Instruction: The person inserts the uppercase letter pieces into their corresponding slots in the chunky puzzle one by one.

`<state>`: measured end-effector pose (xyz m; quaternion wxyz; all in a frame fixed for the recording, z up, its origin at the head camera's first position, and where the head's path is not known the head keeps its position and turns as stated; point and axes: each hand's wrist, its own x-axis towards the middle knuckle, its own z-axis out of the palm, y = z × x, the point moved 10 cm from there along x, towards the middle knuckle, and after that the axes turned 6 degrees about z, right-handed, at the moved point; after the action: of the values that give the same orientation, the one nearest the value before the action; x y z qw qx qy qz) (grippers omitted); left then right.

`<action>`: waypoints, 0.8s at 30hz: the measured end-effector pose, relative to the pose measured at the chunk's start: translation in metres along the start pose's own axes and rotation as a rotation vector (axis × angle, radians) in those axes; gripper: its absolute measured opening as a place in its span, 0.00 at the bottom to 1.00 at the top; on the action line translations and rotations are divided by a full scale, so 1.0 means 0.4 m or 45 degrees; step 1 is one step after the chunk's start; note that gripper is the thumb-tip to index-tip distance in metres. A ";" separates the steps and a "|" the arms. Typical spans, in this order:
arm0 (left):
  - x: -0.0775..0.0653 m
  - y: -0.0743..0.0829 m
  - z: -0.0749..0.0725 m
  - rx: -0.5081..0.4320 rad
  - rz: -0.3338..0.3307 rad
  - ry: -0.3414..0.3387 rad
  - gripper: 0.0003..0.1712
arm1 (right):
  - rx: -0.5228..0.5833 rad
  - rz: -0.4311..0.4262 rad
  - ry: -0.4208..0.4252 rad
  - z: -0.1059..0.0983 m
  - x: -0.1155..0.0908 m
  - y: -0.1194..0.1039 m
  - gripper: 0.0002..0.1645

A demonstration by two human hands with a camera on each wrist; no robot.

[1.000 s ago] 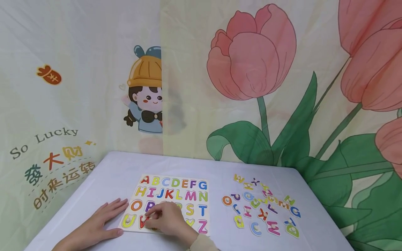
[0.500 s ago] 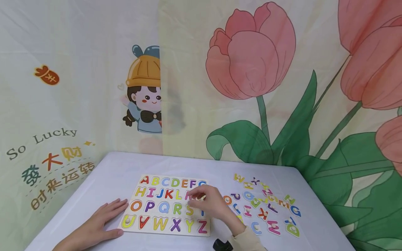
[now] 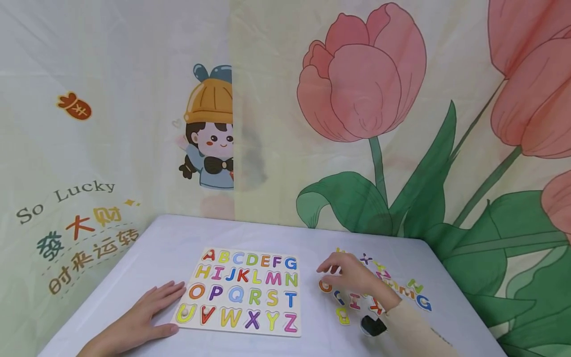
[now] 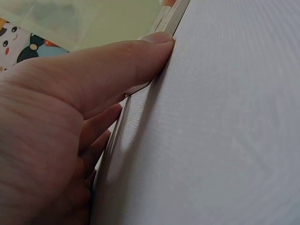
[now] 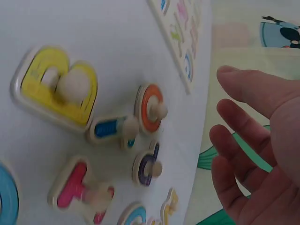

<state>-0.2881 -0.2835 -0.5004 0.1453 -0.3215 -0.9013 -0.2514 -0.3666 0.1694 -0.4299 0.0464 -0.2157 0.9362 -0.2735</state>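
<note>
A cream alphabet puzzle board (image 3: 241, 332) lies on the white table. Knobbed letter pieces sit at A (image 3: 208, 255), U (image 3: 185, 314) and V (image 3: 207, 315). My left hand (image 3: 138, 317) rests palm down beside the board; in the left wrist view its thumb (image 4: 140, 58) touches the board's edge. Over the loose letters to the right hovers my right hand (image 3: 352, 275), fingers loosely bent, holding nothing. The right wrist view has a yellow B (image 5: 50, 58), an orange O (image 5: 146, 104), a blue J (image 5: 105, 128) and a pink I (image 5: 72, 185) near that hand.
Several more knobbed letters, such as a blue G (image 3: 424, 303), lie scattered on the table's right side; the right hand and sleeve (image 3: 417, 325) cover some. A black device (image 3: 373, 326) is at the right wrist. Behind the table (image 3: 178, 238) hangs a printed cloth with tulips (image 3: 366, 94).
My right hand has left the board near the V piece and moved right, over the loose letters. The V piece stays on the board. My left hand has stayed in place.
</note>
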 end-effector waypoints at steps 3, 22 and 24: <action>-0.001 0.001 -0.001 -0.001 0.008 -0.001 0.46 | -0.082 -0.005 -0.068 -0.005 0.005 0.023 0.13; 0.002 0.009 -0.006 -0.007 0.043 0.015 0.46 | -0.264 -0.164 -0.226 0.035 0.013 0.059 0.11; 0.001 0.009 -0.007 -0.002 0.049 0.019 0.46 | -0.265 -0.169 -0.232 0.038 0.017 0.057 0.11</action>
<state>-0.2855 -0.2824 -0.4966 0.1565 -0.3369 -0.8936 -0.2518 -0.3783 0.1764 -0.4546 0.0904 -0.3046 0.9351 -0.1567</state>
